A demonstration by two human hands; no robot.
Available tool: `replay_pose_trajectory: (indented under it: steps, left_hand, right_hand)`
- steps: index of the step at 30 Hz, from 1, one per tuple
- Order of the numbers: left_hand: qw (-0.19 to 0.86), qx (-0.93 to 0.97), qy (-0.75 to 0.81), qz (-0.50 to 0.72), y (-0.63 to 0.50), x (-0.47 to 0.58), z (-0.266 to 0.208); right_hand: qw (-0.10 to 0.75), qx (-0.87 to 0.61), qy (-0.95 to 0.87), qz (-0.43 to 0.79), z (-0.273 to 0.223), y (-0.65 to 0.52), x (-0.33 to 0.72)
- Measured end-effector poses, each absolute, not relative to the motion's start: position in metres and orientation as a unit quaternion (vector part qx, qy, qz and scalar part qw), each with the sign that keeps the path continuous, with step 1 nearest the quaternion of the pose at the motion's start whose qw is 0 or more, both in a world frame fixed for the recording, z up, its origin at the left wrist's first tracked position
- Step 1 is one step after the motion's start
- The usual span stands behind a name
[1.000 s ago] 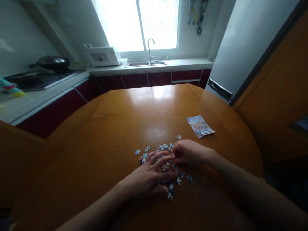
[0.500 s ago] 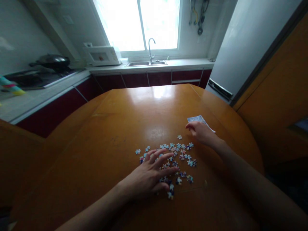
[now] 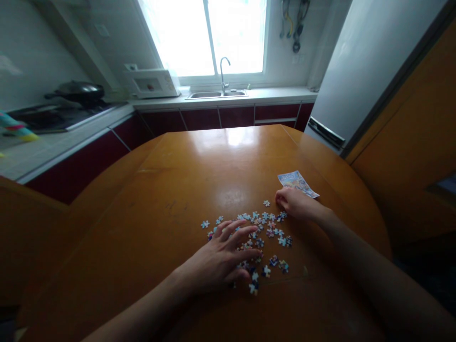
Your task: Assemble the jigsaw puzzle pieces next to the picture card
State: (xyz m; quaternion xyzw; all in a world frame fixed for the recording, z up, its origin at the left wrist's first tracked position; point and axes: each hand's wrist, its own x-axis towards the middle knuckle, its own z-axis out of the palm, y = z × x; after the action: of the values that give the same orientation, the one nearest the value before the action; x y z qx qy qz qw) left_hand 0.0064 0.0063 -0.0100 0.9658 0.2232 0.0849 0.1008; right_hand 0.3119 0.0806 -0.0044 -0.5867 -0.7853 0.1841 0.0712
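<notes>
Small jigsaw puzzle pieces (image 3: 270, 225) lie loose in a spread on the wooden table (image 3: 135, 228). My left hand (image 3: 224, 254) rests palm down over the left part of the spread, fingers apart, hiding some pieces beneath it. At the right edge of the pieces is my right hand (image 3: 294, 202), its fingers curled together; whether something sits between the fingertips is hidden. A single puzzle piece (image 3: 266, 203) lies just left of my right fingers. Beyond that hand is a printed picture sheet (image 3: 297, 182), its near edge partly covered.
Past the table's far edge, a counter holds a sink (image 3: 213, 94) with a faucet (image 3: 223, 73) and a white microwave (image 3: 153, 83). To the left, a lidded pan (image 3: 76, 91) stands on the stove. A tall refrigerator (image 3: 370, 71) rises at the right.
My right hand has come down slightly toward me, uncovering more of the picture sheet. A few pieces by my left thumb have shifted a little; my left hand stays nearly in place.
</notes>
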Motion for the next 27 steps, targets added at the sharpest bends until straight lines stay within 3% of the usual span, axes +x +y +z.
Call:
replay_pose_trajectory:
  steps: [27]
  left_hand:
    - [0.100, 0.962, 0.233, 0.106, 0.016, -0.005, -0.010]
  right_hand:
    - [0.051, -0.586, -0.788, 0.181, 0.001, 0.077, 0.307]
